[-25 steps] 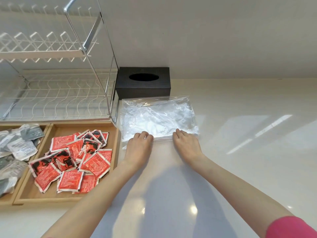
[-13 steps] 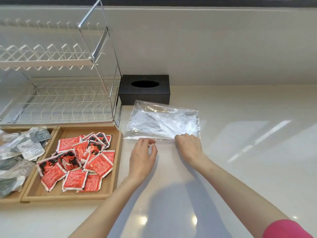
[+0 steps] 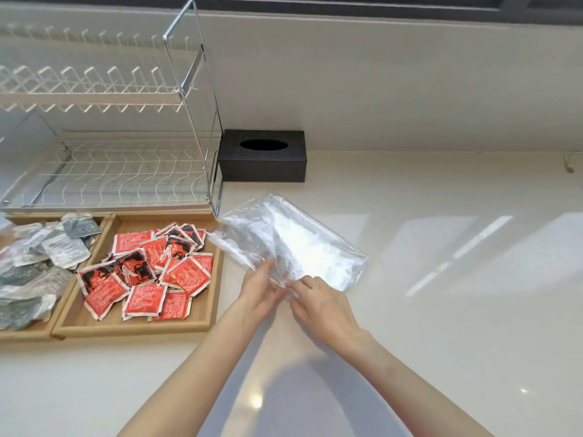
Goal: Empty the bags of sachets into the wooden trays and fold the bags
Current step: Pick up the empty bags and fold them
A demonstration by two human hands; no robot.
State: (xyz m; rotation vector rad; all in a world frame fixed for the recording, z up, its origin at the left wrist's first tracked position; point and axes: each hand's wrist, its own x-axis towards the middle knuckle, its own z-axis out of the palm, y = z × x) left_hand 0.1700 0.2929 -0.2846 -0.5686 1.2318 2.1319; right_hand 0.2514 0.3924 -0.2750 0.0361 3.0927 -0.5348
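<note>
A clear, empty plastic bag is lifted off the white counter and tilted, its near edge pinched between both hands. My left hand grips the bag's near left part. Just to the right, my right hand holds the near edge, and the two hands almost touch. A wooden tray to the left holds several red sachets. A second wooden tray at the far left holds several grey and silver sachets.
A black tissue box stands against the wall behind the bag. A white wire dish rack with a chrome frame stands behind the trays. The pale counter stretches to the right and toward me.
The bag lay flat under both palms; now both hands have drawn together, pinched its near edge and raised it, rotated toward the red-sachet tray. The camera has tipped up.
</note>
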